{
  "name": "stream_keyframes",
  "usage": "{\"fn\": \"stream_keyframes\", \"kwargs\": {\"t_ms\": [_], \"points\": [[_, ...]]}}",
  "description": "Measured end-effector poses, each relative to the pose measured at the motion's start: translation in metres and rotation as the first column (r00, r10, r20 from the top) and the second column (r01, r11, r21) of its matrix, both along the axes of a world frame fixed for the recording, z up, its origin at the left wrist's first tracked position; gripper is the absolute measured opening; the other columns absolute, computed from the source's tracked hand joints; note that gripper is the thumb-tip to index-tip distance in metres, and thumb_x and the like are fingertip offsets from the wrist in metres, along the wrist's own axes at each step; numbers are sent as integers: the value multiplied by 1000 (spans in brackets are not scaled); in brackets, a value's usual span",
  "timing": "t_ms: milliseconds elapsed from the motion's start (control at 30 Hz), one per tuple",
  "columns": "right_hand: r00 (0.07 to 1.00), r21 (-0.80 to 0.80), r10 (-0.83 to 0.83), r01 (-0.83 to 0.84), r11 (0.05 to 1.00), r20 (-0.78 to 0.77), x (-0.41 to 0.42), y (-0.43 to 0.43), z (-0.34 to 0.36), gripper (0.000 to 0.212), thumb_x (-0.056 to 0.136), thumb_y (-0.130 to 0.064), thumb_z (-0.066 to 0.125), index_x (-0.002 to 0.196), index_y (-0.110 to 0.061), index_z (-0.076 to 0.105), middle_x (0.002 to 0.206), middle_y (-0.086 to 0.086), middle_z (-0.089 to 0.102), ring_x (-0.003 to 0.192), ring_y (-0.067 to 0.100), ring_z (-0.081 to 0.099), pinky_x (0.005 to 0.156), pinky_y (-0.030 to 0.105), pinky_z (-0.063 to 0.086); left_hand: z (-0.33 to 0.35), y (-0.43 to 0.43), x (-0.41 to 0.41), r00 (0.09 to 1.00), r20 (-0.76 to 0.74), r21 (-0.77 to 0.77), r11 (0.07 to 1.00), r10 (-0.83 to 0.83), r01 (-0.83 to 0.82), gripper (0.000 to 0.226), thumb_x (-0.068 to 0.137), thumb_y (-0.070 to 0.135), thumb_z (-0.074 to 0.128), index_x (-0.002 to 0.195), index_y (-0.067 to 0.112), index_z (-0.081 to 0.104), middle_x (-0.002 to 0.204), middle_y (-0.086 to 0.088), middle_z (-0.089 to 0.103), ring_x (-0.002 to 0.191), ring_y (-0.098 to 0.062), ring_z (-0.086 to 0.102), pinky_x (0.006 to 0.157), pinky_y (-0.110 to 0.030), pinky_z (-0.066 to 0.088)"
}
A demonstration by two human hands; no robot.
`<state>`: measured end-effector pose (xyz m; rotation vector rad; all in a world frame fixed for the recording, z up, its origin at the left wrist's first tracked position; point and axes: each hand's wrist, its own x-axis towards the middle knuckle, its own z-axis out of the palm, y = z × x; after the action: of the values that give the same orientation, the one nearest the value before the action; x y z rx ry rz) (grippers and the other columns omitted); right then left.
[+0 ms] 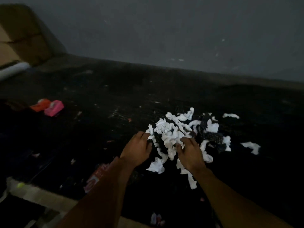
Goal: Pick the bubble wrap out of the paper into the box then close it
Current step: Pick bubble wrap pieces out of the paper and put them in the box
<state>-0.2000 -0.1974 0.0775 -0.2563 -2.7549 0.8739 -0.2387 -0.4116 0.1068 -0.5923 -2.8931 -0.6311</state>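
Left hand (137,148) relaxed, fingertips touching crumpled paper pile (171,129); right hand (190,152) on scraps, grip unclear; dark bubble wrap (212,137) just beyond.

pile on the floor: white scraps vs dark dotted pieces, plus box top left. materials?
White scraps: paper, matte, sharp crumple creases. Dark dotted pieces: probably black plastic bubble wrap; regular rows of pale dots suggest bubbles, though the frame is dim. Box: brown cardboard, matte, with folded flaps, blurred.

Dim, underexposed, soft blur throughout
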Motion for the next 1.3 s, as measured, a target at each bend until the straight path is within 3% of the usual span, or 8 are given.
{"fn": "stream_keyframes", "kwargs": {"t_ms": [200,500,600,700,867,1000,1167,1300], "points": [[989,97,-134,139,986,-63,56,-17,-40,30,84,-33,53,98,-8,65,99,13,62,91,34,58,81,37,48,-49,12,25,956,-15,50,955,-293,293,34,90,26,54,118,8,58,120,-9,54,113,-25,51,99,-33,42],[992,215,-123,123,969,-12,68,-12,-62,45,87,-44,53,121,-16,62,131,15,53,121,34,47,99,46,44,-96,20,21,876,-63,-81,878,-478,472,50,91,32,52,134,5,50,144,-11,44,136,-25,35,116,-36,20],[992,222,-126,119,968,20,54,-8,-69,50,86,-48,54,128,-20,58,143,18,45,132,36,39,108,47,34,-105,21,12,873,-17,-69,871,-488,486,59,94,38,49,142,4,40,150,-11,36,140,-24,26,117,-31,14],[989,204,-111,88,975,99,45,-6,-80,51,87,-52,48,124,-19,59,137,16,50,133,36,37,109,51,35,-112,29,11,877,-16,-35,876,-481,480,56,93,34,56,137,1,45,137,-15,48,129,-24,31,112,-37,32],[990,186,-122,133,974,-70,47,-17,-95,29,88,-35,55,92,-7,64,98,15,57,102,30,47,90,37,44,-125,37,19,940,-2,45,939,-340,340,40,92,38,46,115,9,58,116,-12,54,106,-27,50,86,-40,48],[990,198,-135,141,970,-45,45,-19,-98,29,75,-36,54,79,-8,59,86,12,52,87,29,46,77,36,43,-127,36,20,944,-40,75,941,-328,330,24,87,32,44,101,15,54,101,-6,57,97,-27,55,79,-42,49],[984,111,-175,169,979,46,44,-18,-89,32,72,-20,62,102,-15,50,102,14,48,85,32,51,76,37,42,-124,35,18,955,-33,161,942,-295,296,27,70,-4,63,95,6,57,97,-13,51,87,-25,47,76,-31,46],[981,73,-182,177,982,73,44,-10,-85,26,82,-15,52,106,-9,59,103,12,54,88,32,55,77,42,50,-120,34,25,957,-28,226,931,-289,288,26,71,-10,62,92,6,60,106,-15,50,95,-24,47,78,-24,45]]}}
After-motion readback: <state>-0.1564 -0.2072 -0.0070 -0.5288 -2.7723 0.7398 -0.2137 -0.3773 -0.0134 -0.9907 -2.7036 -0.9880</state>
